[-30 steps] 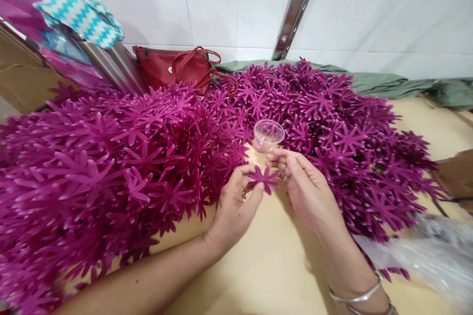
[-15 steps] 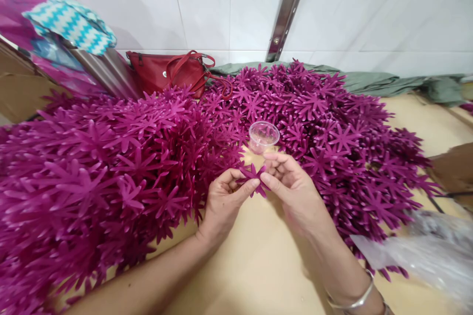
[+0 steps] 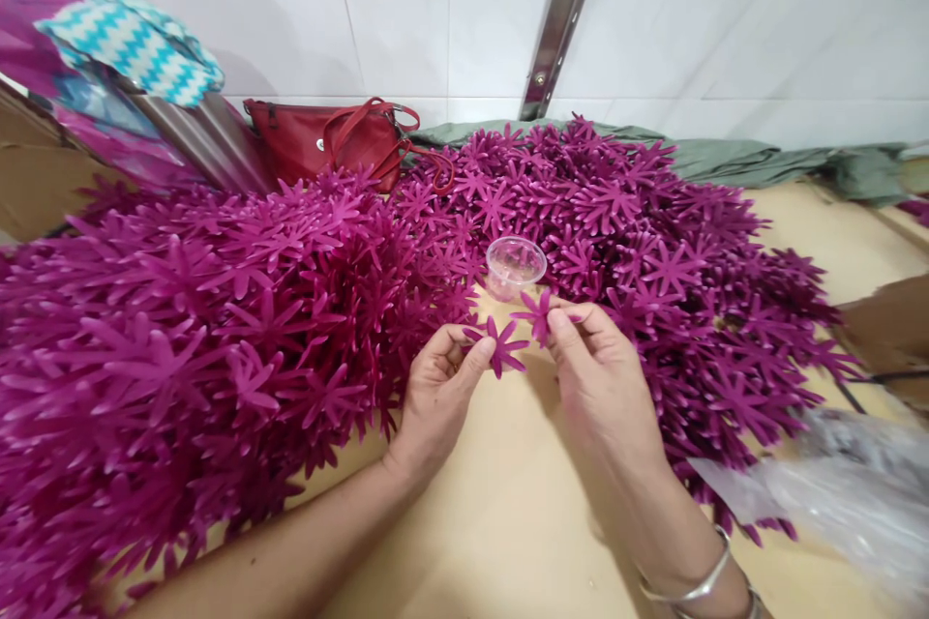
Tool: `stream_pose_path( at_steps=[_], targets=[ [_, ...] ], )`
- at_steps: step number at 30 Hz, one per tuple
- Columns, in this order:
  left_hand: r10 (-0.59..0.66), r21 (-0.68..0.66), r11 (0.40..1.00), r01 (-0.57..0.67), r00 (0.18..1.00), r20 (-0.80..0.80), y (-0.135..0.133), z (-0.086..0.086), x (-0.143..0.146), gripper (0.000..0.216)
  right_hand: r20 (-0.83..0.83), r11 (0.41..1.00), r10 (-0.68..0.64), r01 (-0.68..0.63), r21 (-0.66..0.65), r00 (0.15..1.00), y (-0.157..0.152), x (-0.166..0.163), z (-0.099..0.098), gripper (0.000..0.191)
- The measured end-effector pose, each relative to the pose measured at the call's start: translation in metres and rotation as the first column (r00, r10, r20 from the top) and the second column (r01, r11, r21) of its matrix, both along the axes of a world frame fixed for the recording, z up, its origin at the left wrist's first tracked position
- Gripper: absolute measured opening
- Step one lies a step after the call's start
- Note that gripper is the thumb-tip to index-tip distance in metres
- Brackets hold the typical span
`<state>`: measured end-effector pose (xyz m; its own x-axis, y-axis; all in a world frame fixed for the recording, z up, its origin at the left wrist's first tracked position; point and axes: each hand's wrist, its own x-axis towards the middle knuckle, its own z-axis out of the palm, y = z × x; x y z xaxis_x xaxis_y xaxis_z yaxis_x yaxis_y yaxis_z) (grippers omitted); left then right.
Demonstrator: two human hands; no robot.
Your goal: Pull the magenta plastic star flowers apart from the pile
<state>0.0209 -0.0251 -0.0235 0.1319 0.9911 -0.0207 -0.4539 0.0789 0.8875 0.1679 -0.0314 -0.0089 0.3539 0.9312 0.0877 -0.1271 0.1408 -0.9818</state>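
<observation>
Between thumb and fingers, my left hand (image 3: pixel 440 392) pinches a purple star-shaped petal piece (image 3: pixel 500 348). My right hand (image 3: pixel 599 358) is closed on a second purple petal piece (image 3: pixel 538 314), held slightly higher and a small gap to the right of the first. Both pieces have several narrow rounded petals. Just beyond my hands, a small clear plastic cup (image 3: pixel 514 282) stands on the tan surface (image 3: pixel 500 503); what it holds is hard to make out. A large heap of similar purple pieces (image 3: pixel 239 309) lies to the left, and another heap (image 3: pixel 674 280) to the right.
A red handbag (image 3: pixel 312 145) rests behind the left heap, beside metal posts (image 3: pixel 210 140) topped with a blue-and-white zigzag cloth (image 3: pixel 134 48). Green fabric (image 3: pixel 755 160) runs along the tiled wall (image 3: pixel 392 10). Clear plastic film (image 3: pixel 834 493) lies at the lower right.
The petal pieces, earlier together between my fingertips, are now apart. My right hand has moved to the right with one; my left hand stays nearly in place with the other.
</observation>
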Motion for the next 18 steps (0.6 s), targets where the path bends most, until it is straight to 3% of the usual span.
stream_pose_path(
  at_steps=[4,9,12,18],
  targets=[
    [0.069,-0.032,0.997,-0.068,0.997,0.032,0.0,-0.006,0.0,0.023,-0.238,0.997,-0.068,0.059,-0.042,0.969,0.002,0.003,-0.001,0.027],
    [0.153,-0.073,0.987,-0.146,0.982,0.111,0.003,-0.009,-0.001,0.03,-0.437,0.991,0.056,-0.105,-0.089,0.898,0.003,0.002,0.003,0.032],
    [0.195,-0.068,0.98,-0.189,0.977,0.09,0.004,-0.008,-0.003,0.034,-0.47,0.978,0.115,-0.182,-0.1,0.875,0.002,0.001,0.006,0.033],
    [0.233,0.007,0.972,-0.234,0.972,0.028,0.008,-0.012,-0.005,0.035,-0.373,0.933,0.258,-0.329,-0.142,0.891,0.001,0.001,0.003,0.045]
  ],
)
